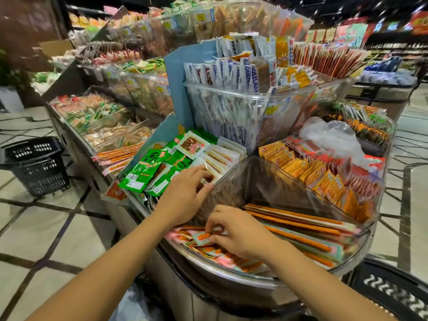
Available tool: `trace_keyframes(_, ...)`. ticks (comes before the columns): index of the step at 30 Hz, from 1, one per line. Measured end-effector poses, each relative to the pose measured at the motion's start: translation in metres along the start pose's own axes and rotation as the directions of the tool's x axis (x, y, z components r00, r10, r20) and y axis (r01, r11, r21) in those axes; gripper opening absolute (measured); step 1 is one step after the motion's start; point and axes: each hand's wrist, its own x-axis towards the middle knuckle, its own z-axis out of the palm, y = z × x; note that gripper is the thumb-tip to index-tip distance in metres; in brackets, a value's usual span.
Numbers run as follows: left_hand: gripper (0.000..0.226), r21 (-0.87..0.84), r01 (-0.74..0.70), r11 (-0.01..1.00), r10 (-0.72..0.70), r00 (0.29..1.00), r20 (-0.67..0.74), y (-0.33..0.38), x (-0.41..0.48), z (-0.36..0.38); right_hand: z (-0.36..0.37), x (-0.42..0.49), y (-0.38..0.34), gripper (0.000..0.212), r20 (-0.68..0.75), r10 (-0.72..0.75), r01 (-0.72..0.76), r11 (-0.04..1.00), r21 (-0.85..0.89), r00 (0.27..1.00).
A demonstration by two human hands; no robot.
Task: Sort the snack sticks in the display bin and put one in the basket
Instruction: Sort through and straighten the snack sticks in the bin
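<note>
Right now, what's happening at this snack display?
A person is sorting at a shop's display bin. The right hand pinches the end of one snack stick at the bin's near-left side. The left hand rests at the clear divider, fingers touching the white packets in the next compartment. A black basket stands on the floor to the left; no stick shows in it.

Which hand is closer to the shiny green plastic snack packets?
Left. The left hand lies just right of the shiny green plastic snack packets, almost touching them. The right hand is farther off, nearer the person, pinching an orange snack stick.
</note>
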Motion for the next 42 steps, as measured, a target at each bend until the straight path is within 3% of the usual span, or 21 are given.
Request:
trace_keyframes(6,0.041,-0.002,0.028,1.0,-0.028,0.999,0.035,-0.002,0.0,0.0,0.0,-0.007,0.001,0.018,0.021,0.033,-0.035,0.997,0.075,0.999)
trace_keyframes(9,0.037,0.009,0.033,0.999,-0.034,0.999,0.036,-0.002,0.0,0.0,-0.002,-0.009,-0.001,0.026,0.005,-0.032,0.032,0.998,0.057,0.999)
trace_keyframes(13,0.038,0.011,0.041,0.999,-0.041,0.999,0.034,0.001,-0.001,-0.002,-0.007,-0.011,-0.002,0.02,-0.066,-0.066,0.07,0.996,0.051,0.996)
trace_keyframes(16,0.039,0.018,0.036,0.999,-0.037,0.999,0.036,0.002,-0.001,-0.002,-0.02,-0.016,-0.005,0.014,-0.257,0.042,0.023,0.969,0.245,0.965)
trace_keyframes(19,0.042,0.01,0.041,0.999,-0.041,0.998,0.038,0.004,-0.001,-0.003,-0.048,-0.024,-0.009,0.015,-0.443,0.172,0.023,0.916,0.401,0.88)
trace_keyframes(24,0.025,0.104,-0.032,0.994,0.034,0.999,-0.023,0.017,0.001,-0.008,-0.095,-0.037,0.002,0.02,-0.516,0.354,0.047,0.789,0.612,0.78)
trace_keyframes(27,0.031,0.0,-0.128,0.992,0.127,0.987,-0.097,0.052,-0.006,-0.011,-0.111,-0.047,0.006,0.019,-0.551,0.395,0.038,0.787,0.615,0.735)
trace_keyframes(31,0.042,-0.336,-0.034,0.941,0.064,0.995,0.079,0.099,-0.026,0.007,-0.123,-0.052,0.004,0.013,-0.568,0.463,-0.004,0.777,0.629,0.681)
trace_keyframes(36,0.008,-0.351,-0.017,0.936,0.041,0.997,0.062,0.097,-0.032,0.025,-0.134,-0.057,-0.003,0.027,-0.593,0.482,-0.033,0.792,0.609,0.645)
trace_keyframes(42,0.014,-0.316,-0.018,0.949,0.043,0.997,0.072,0.096,-0.032,0.028,-0.14,-0.054,0.011,0.041,-0.599,0.442,-0.13,0.861,0.491,0.668)
